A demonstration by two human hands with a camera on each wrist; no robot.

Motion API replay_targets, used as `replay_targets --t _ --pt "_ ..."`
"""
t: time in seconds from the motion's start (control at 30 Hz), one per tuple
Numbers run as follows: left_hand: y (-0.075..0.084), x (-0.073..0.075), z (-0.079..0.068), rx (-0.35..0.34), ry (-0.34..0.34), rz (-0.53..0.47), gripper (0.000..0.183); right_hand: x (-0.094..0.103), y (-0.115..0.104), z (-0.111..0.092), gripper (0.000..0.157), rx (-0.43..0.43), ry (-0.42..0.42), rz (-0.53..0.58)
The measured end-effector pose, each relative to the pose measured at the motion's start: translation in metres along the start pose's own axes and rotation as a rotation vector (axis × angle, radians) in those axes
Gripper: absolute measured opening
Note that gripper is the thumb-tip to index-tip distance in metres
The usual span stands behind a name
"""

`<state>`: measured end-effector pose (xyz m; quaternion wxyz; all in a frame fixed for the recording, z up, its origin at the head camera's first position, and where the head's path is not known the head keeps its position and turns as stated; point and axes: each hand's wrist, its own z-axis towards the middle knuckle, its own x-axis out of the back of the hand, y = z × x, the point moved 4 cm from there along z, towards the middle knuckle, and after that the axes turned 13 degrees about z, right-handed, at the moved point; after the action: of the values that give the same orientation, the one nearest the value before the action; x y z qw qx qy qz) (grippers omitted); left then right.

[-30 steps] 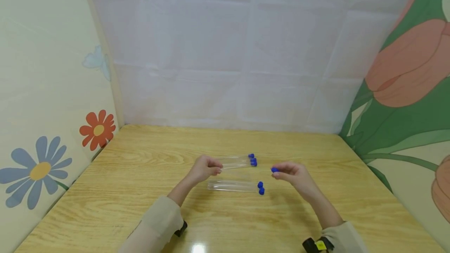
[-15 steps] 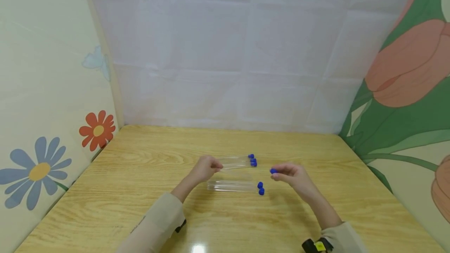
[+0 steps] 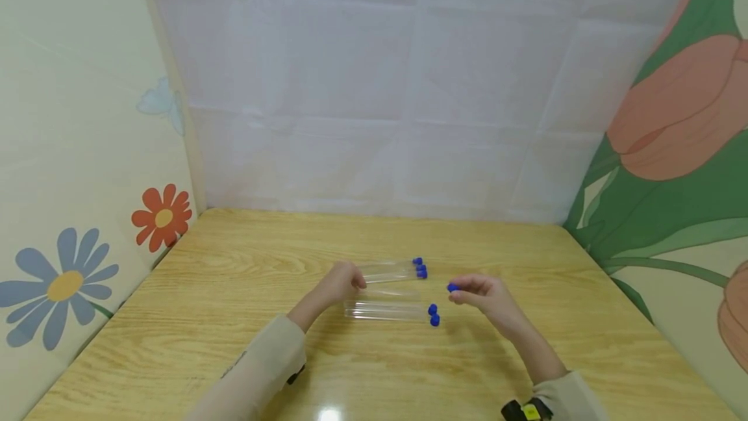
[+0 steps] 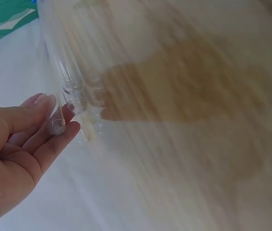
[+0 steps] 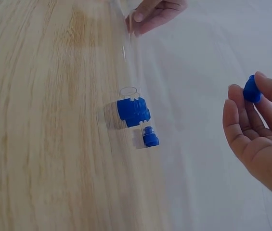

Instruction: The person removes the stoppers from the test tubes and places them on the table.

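Observation:
My left hand (image 3: 340, 282) pinches a clear test tube (image 4: 56, 126) near its rounded bottom, above the table. The tube's uncapped mouth (image 5: 128, 90) points toward the right hand. Between thumb and fingers, my right hand (image 3: 489, 299) holds a blue cap (image 5: 252, 90), apart from the tube. Behind the held tube lie several clear tubes (image 3: 388, 271) with blue caps (image 3: 421, 268) at their right ends. Nearer to me, more clear tubes (image 3: 382, 310) lie side by side, with two blue caps (image 3: 434, 315) at their right end; whether these are seated is unclear.
The wooden table (image 3: 362, 369) carries the tubes around its middle. A white cloth backdrop (image 3: 374, 96) closes off the far edge. Flowered panels stand on the left (image 3: 87, 167) and right (image 3: 660, 226).
My left hand has dipped slightly with the tube toward the nearer tubes. The right hand has shifted slightly left and down, still holding the cap. The lying tubes have not moved.

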<state>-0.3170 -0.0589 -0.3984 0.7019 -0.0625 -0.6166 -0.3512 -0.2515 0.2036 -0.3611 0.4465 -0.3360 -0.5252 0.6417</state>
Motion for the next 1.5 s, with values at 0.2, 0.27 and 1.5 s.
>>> replay_targets --t 0.2,0.27,1.5 --pt "-0.040 -0.038 0.019 -0.120 0.016 0.032 0.026 0.001 0.001 0.000 0.030 0.009 -0.001 -0.001" --pt "-0.032 -0.031 0.017 -0.083 -0.021 0.003 0.024 0.001 0.001 0.000 0.029 0.011 0.000 0.000" --pt "0.009 0.000 -0.002 -0.055 -0.050 0.019 0.016 0.000 0.006 0.000 0.033 -0.008 -0.056 0.005"
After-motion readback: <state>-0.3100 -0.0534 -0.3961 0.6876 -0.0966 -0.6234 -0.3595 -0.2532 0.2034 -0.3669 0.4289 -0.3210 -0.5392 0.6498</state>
